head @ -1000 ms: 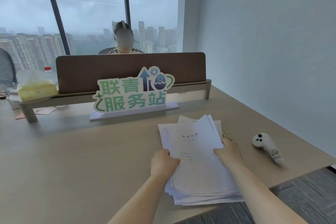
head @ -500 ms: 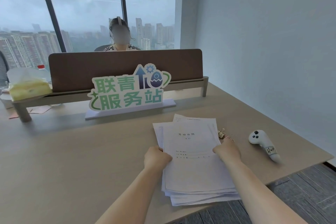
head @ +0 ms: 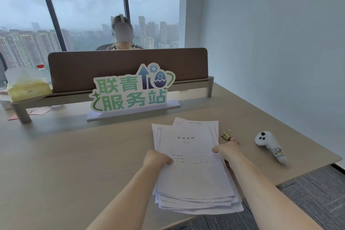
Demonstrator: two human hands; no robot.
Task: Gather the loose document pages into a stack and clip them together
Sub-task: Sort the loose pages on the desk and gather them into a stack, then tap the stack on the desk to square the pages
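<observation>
Both hands clamp the uneven stack of pages (head: 190, 164) at the tabletop's (head: 74, 155) near edge: left hand (head: 157, 159) at the stack's 9 o'clock edge, right hand (head: 226, 150) at 3. Two binder clips (head: 230, 136) lie loose at the stack's 2 o'clock.

Pages (head: 188, 147) on desk (head: 74, 155) — clips (head: 226, 135) just right, sign (head: 130, 89) behind.

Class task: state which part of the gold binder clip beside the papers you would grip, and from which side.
Pinch the gold binder clip by its two wire handles from above: it lies flat on the desk, apart from the paper stack, handles splayed upward.
</observation>
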